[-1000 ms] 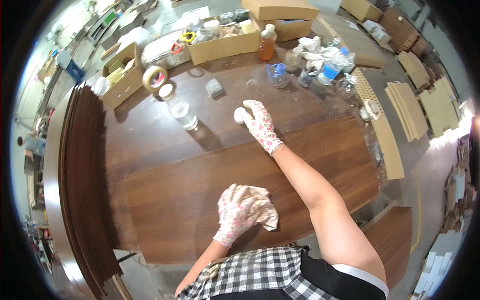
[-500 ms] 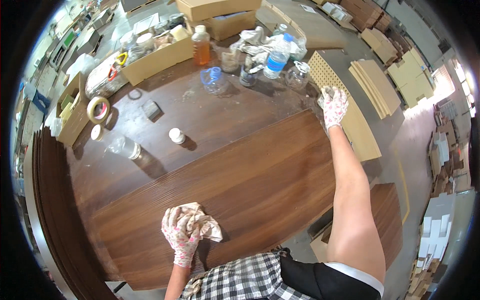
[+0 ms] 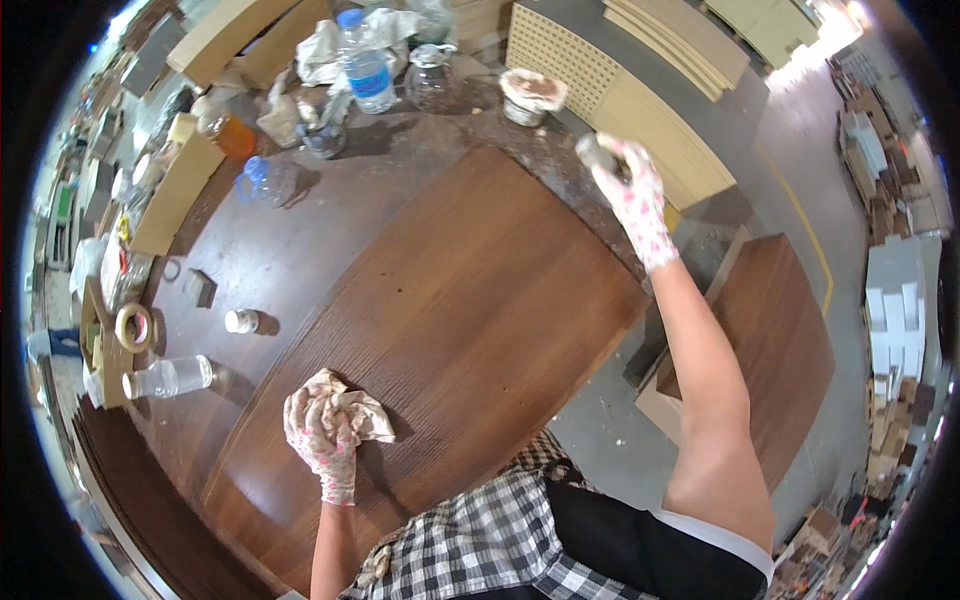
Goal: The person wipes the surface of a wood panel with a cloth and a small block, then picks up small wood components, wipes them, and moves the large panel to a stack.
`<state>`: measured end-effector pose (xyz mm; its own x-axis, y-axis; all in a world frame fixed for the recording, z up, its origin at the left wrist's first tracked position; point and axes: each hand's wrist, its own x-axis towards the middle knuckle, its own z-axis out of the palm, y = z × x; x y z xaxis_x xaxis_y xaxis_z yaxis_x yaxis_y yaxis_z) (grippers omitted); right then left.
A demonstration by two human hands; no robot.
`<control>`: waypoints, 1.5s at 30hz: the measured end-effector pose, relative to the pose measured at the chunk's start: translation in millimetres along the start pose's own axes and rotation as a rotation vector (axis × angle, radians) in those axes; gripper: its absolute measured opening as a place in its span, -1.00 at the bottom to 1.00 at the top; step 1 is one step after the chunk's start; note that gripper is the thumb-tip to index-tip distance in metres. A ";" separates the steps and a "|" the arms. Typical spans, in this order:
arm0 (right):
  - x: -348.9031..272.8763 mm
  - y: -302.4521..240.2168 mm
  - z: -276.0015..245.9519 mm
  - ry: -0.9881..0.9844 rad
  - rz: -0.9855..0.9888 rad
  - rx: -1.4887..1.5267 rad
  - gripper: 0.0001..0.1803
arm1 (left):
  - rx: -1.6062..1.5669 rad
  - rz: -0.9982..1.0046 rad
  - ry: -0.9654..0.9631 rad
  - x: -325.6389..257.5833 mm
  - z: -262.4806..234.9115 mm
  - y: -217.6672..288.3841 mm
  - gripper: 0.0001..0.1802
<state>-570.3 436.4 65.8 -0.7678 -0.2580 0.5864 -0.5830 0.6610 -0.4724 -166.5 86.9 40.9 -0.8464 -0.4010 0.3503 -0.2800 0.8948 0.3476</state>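
Observation:
My left hand [image 3: 322, 430], in a white glove with pink spots, is closed on a crumpled cream cloth [image 3: 358, 415]. The cloth lies against a brown wood-grain panel [image 3: 480, 290], towards its near left part. At the far right, beyond the panel's right end, my right hand [image 3: 632, 195] wears a matching glove. Its fingers curl round a small greyish, roundish object [image 3: 597, 157], whose kind I cannot make out. Left of that hand stands a white tub [image 3: 525, 112] with a brown-stained rim.
A blue-capped water bottle [image 3: 367, 75], a glass jar [image 3: 430, 85] and a bottle of amber liquid [image 3: 230, 135] stand at the back. Leftward are a white-capped small bottle [image 3: 242, 321], a clear bottle [image 3: 170, 378] and a tape roll [image 3: 133, 327]. Another brown panel [image 3: 765, 340] is at right.
The view has swung to the right. My right hand has come away from the table's far edge with the small greyish object in its fingers. My left hand still holds the cloth on the panel.

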 end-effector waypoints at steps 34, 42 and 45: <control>85.1 -26.9 133.6 -0.543 -0.320 0.203 -0.66 | -0.005 -0.073 -0.075 -14.6 -5.1 15.4 -0.54; 55.6 -126.5 157.6 -0.745 -0.548 0.371 -0.75 | -0.051 -0.100 -0.103 -23.1 -7.2 8.9 -0.55; 72.4 -98.1 148.4 -0.676 -0.493 0.352 -0.76 | -0.062 -0.104 -0.084 -23.1 -6.1 10.4 -0.55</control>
<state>-608.2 248.3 57.0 -0.3372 -0.8866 0.3167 -0.8491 0.1410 -0.5091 -147.1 104.3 41.8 -0.8497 -0.4712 0.2367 -0.3422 0.8342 0.4324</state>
